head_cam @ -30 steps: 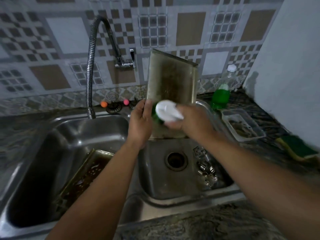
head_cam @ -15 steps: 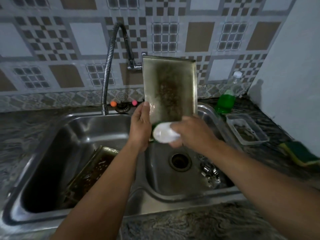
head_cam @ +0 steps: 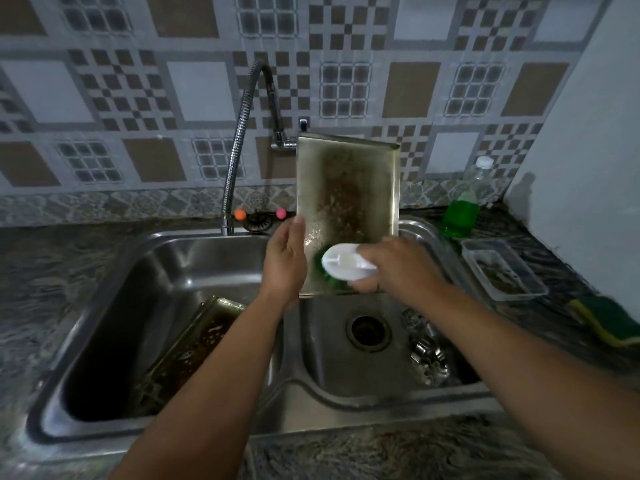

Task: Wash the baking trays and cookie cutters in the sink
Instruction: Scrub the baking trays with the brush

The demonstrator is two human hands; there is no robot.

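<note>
The scrub brush (head_cam: 348, 266) has slid lower on the upright baking tray (head_cam: 348, 202); the right hand (head_cam: 398, 268) grips it, the left hand (head_cam: 285, 261) clasps the tray's edge, scrubbing continues.

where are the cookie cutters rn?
Head view: the cookie cutters lie in the right sink basin, just right of the drain, below the right hand scrubbing the upright tray.

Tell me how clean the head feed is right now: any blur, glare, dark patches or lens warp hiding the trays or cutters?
Head view: dim overall; wide-angle warp bows the sink rim; the held tray is sharp, small wet glints only; the second tray lies in the shadowed left basin, detail murky; cookie cutters glint, shapes soft; right hand slightly blurred.
</note>
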